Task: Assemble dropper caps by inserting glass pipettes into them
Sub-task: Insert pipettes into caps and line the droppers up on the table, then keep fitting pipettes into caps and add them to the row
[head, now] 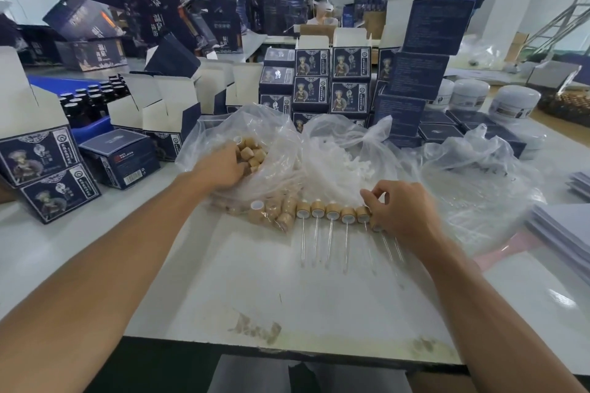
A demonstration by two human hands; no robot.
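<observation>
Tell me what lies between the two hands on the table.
In the head view, between the left hand and the right hand lie crumpled clear plastic bags, loose wooden caps, and a row of assembled droppers.

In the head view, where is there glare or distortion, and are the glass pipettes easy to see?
Head view: soft, even light; bright glare on the table at lower right; wide-angle bending tilts the stacked boxes at the edges; the glass pipettes look faint against the white top; the plastic bags shine and blur what lies inside.

Bright, even overhead light, glare on the table (pixel 562 297) (right), soft focus, wide-angle bending at edges.
</observation>
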